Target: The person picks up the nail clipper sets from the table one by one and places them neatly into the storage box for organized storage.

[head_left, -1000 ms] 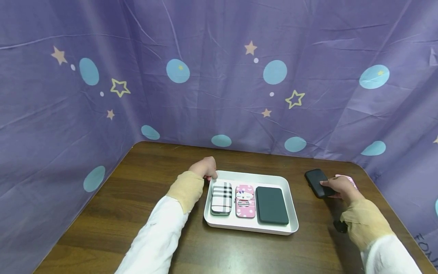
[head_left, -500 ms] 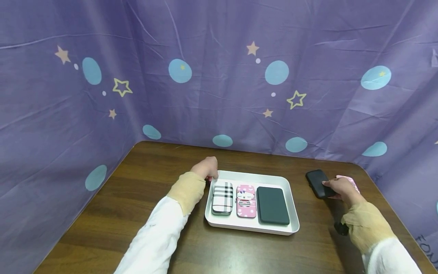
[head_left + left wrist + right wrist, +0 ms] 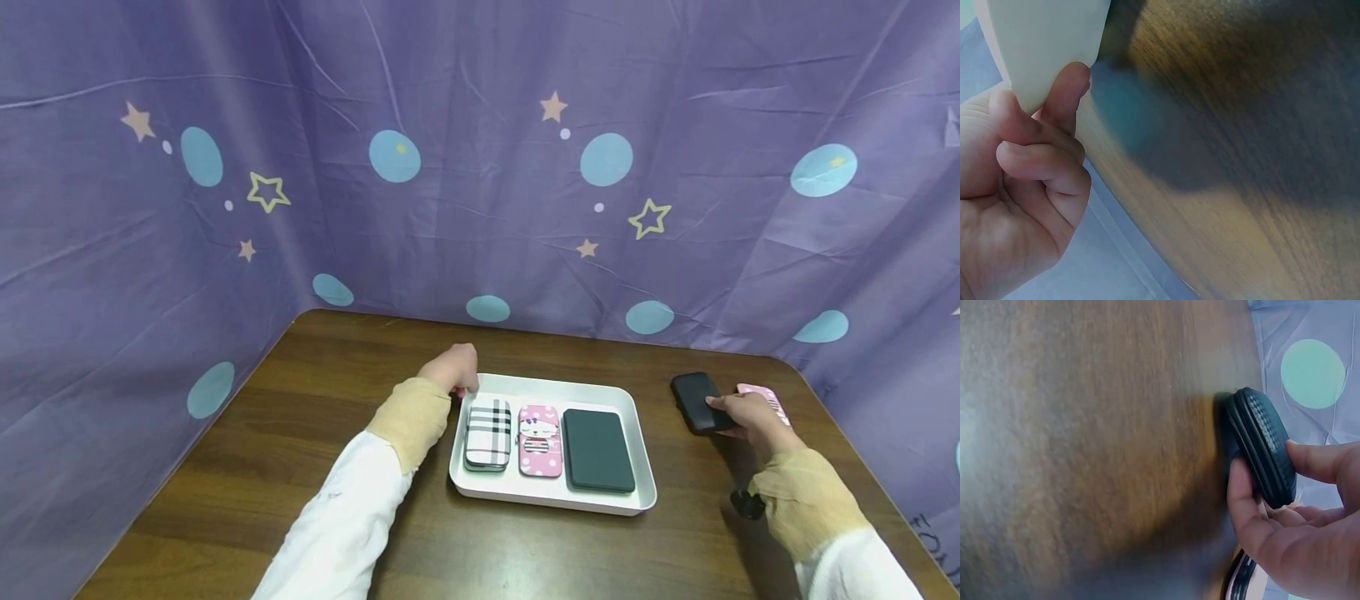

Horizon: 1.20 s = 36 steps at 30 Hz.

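My left hand [image 3: 453,369] pinches the back left corner of a white tray [image 3: 551,501]; in the left wrist view its curled fingers meet the tray wall [image 3: 1047,44]. Inside the tray lie a plaid case [image 3: 487,435], a pink case with a cartoon cat [image 3: 539,442] and a dark green flat case [image 3: 597,450], side by side. At the right, my right hand [image 3: 752,417] holds a black zippered case [image 3: 693,403] between thumb and fingers. The right wrist view shows that black case [image 3: 1266,447] tilted, close to the tabletop.
A pink patterned case [image 3: 765,398] lies on the wooden table [image 3: 322,400] behind my right hand, partly hidden. Near my right wrist is a small black object [image 3: 747,503]. A purple curtain [image 3: 480,208] with stars hangs behind the table and along its sides.
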Motion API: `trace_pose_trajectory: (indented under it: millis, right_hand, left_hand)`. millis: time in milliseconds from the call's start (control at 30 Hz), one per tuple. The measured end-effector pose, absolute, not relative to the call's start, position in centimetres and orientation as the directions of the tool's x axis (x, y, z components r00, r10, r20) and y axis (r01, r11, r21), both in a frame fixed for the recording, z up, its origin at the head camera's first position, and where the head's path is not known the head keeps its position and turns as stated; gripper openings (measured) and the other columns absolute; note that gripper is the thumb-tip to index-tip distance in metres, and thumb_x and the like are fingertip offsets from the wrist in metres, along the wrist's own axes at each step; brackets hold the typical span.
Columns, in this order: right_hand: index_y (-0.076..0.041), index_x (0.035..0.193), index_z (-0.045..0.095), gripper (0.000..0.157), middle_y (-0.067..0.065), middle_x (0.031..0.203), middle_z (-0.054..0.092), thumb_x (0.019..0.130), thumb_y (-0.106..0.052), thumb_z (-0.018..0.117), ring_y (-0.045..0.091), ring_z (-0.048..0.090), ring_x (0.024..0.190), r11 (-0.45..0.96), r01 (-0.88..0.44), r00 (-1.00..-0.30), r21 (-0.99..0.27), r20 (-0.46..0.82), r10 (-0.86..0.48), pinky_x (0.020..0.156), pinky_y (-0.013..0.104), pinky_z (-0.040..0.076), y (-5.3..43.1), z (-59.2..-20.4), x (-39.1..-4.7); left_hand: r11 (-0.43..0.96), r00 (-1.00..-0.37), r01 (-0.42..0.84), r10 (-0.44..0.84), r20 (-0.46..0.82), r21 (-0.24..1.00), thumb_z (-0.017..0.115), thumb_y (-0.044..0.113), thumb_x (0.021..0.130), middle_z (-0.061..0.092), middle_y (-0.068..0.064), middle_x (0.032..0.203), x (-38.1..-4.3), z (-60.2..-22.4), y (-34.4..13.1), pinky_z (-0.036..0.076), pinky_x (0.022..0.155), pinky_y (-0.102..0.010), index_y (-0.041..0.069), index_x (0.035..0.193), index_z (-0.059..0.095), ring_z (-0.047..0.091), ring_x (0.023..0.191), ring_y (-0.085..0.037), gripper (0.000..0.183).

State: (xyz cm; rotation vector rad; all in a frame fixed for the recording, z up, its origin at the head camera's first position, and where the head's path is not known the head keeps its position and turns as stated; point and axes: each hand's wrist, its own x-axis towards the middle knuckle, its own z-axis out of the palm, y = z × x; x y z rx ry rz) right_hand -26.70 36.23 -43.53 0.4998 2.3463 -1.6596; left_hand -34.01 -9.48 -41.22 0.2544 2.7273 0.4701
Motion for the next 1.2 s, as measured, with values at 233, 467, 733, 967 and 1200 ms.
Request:
trace_pose_trajectory:
  millis: [233,467,733,967,1200]
  right_hand:
    - [0.010,0.099,0.041,0.022,0.003,0.076,0.053,0.093,-0.009,0.052,0.008,0.060,0.064,0.210,0.390,-0.920,-0.897,-0.369,0.133,0.064,0.029,0.057,36.0,-43.8,-26.4]
    - [0.010,0.101,0.042,0.022,0.000,0.075,0.055,0.093,-0.007,0.053,0.007,0.061,0.064,0.118,0.341,-0.938,-0.933,-0.329,0.111,0.064,0.027,0.057,35.4,-43.6,-26.1]
    - [0.012,0.110,0.046,0.030,-0.003,0.081,0.055,0.094,-0.013,0.054,0.004,0.061,0.069,0.144,0.279,-0.959,-0.949,-0.267,0.096,0.067,0.023,0.055,33.9,-42.5,-25.9]
    - [0.006,0.099,0.051,0.022,-0.004,0.076,0.056,0.094,-0.014,0.057,0.004,0.061,0.066,0.084,0.254,-0.964,-0.964,-0.245,0.105,0.064,0.022,0.055,32.9,-41.8,-25.7]
    - [-0.001,0.093,0.053,0.015,-0.005,0.077,0.057,0.093,-0.015,0.059,0.004,0.061,0.068,0.037,0.233,-0.969,-0.972,-0.228,0.095,0.066,0.021,0.055,32.3,-41.0,-25.5]
  left_hand:
    - [0.929,-0.916,0.113,0.235,-0.326,0.353,0.057,-0.004,0.073,0.053,-0.001,0.041,-34.0,-41.3,-9.5,0.037,0.036,-0.020,0.006,0.053,0.055,0.050,0.035,-0.009,0.023]
    - [0.929,-0.917,0.116,0.236,-0.322,0.351,0.056,-0.005,0.073,0.052,-0.001,0.041,-33.9,-41.2,-9.5,0.037,0.036,-0.020,0.007,0.053,0.054,0.050,0.034,-0.009,0.023]
    - [0.928,-0.916,0.124,0.243,-0.319,0.352,0.056,-0.006,0.073,0.053,-0.001,0.041,-33.8,-41.0,-9.5,0.037,0.036,-0.020,0.006,0.053,0.055,0.053,0.038,-0.011,0.024]
    - [0.927,-0.916,0.111,0.236,-0.326,0.359,0.056,-0.007,0.072,0.053,-0.002,0.041,-33.9,-41.0,-9.4,0.038,0.036,-0.019,0.005,0.054,0.057,0.052,0.037,-0.010,0.021]
    - [0.927,-0.917,0.101,0.228,-0.327,0.362,0.057,-0.007,0.072,0.054,-0.003,0.042,-33.9,-41.1,-9.4,0.039,0.037,-0.019,0.004,0.056,0.056,0.053,0.038,-0.011,0.020]
